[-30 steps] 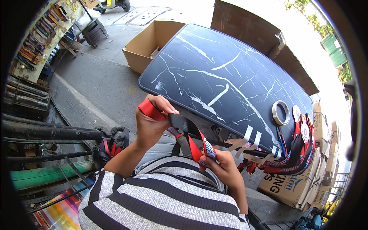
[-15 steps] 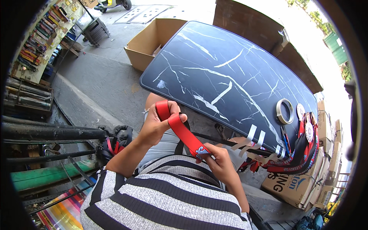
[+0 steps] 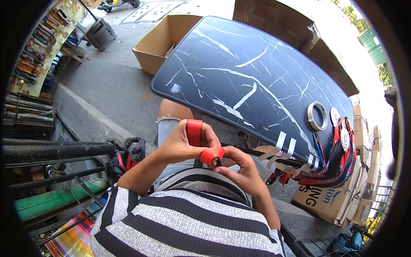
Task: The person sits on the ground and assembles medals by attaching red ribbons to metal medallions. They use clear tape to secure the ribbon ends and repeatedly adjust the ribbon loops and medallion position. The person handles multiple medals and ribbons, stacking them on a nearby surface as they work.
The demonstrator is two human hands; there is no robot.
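My left hand (image 3: 179, 140) is closed on a red ribbon strap (image 3: 194, 133), which loops over its fingers. The strap runs across to my right hand (image 3: 245, 170), where it is folded or twisted over. There the fingers of my right hand pinch it, with a small dark end showing beside the thumb. Both hands are close together above my lap. Over the right corner of the black marble-patterned table (image 3: 209, 85) lie several red and black ribbons (image 3: 338, 175) with round medals (image 3: 344, 138).
A roll of tape (image 3: 311, 117) lies near the medals, beside slim blue and dark tools (image 3: 317, 147). Pale tape strips (image 3: 279, 144) overhang the table's near edge. An open cardboard box (image 3: 147, 51) stands behind left, flattened cartons (image 3: 317, 205) at right. Black metal bars (image 3: 55, 152) are at my left.
My right hand has moved up and left toward my left hand. The stretch of strap between them has shortened and folded over, hiding its printed part. The view has shifted slightly.
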